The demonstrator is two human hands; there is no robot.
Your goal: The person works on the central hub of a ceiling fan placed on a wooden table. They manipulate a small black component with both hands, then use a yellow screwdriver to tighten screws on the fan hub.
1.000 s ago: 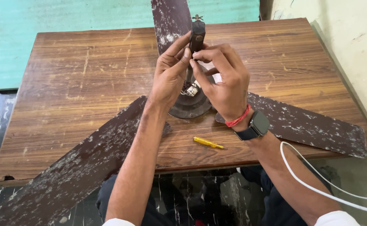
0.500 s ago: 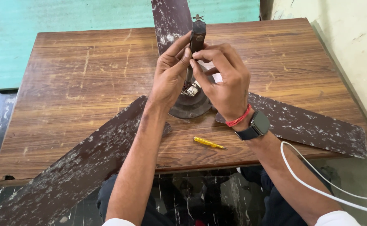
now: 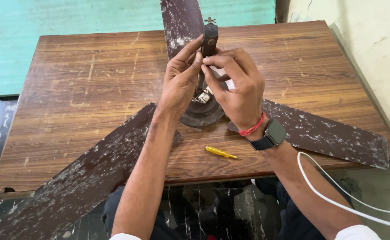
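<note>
Now both hands, left hand [image 3: 179,82] and right hand [image 3: 239,89], pinch the ceiling fan's downrod [image 3: 210,38]; the grip should stay firm and upright over the motor hub [image 3: 202,116] on the worktop [image 3: 70,89].

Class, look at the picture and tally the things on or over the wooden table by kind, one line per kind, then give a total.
Fan blades: 3
Fan motor hub: 1
Fan downrod: 1
Yellow screwdrivers: 1
Hands, left hand and right hand: 2
Total: 8
</note>
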